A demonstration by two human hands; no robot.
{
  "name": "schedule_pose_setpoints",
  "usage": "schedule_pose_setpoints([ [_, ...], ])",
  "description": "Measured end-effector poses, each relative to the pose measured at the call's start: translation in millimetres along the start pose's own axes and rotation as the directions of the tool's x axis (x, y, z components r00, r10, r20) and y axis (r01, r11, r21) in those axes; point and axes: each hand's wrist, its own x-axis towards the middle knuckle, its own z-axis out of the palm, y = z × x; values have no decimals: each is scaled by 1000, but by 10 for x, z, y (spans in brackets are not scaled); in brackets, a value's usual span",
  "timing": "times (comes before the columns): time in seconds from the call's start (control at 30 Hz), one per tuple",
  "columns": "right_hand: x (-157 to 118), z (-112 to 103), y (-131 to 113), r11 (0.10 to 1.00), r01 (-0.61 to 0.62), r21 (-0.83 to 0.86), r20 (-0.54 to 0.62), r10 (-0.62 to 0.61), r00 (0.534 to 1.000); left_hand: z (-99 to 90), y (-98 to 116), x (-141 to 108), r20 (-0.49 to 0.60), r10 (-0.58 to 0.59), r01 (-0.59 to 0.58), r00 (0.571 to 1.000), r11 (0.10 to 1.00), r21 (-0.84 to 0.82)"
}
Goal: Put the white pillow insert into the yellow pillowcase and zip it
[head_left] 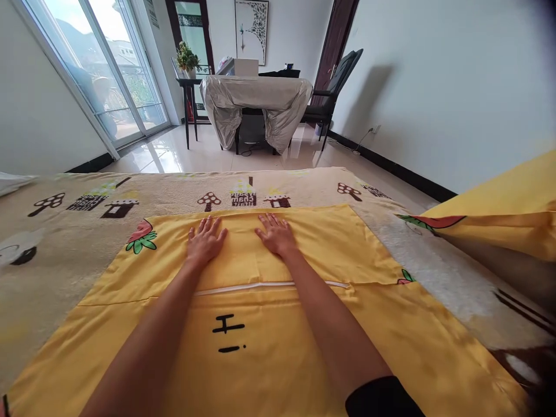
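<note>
Left hand (205,238): palm down, fingers spread, eleven o'clock on the yellow cloth (269,330). Yellow cloth: dial centre, laid over patterned blanket (174,197). Right hand (277,234): likewise splayed, twelve o'clock; both apparently keeping the yellow cloth flat.

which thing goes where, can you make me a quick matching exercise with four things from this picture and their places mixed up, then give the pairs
Things
1. Left hand and right hand
2. Potted plant
3. Framed picture
4. Chair

Places
A. Hung on the far wall
B. To the right of the draped table, as the camera sees it
C. Palm down on the yellow cloth
D. On top of the small dark stand

Right pairs
1-C, 2-D, 3-A, 4-B
</note>
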Motion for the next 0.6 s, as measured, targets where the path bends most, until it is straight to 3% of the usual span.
schedule_pose_setpoints([
  [0.13,31,-125,588,990,-129,-55,-41,126,991,-140,-633,26,15,-140,140,990,990,36],
  [0.27,-140,-300,1295,948,-298,-110,-84,290,953,-242,-1383,-120,-35,-297,299,954,947,119],
  [0.37,-343,-416,1698,909,-390,-149,-131,373,919,-271,-1718,-267,-89,-315,326,945,931,162],
  [0.43,-444,-488,1832,890,-414,-190,-147,391,909,-312,-1774,-324,-115,-282,300,952,935,189],
  [0.5,-475,-566,1825,880,-415,-230,-149,389,909,-401,-1698,-321,-145,-199,228,969,946,229],
  [0.6,-376,-667,1495,895,-365,-255,-158,333,929,-571,-1318,-196,-144,-29,68,989,960,273],
])
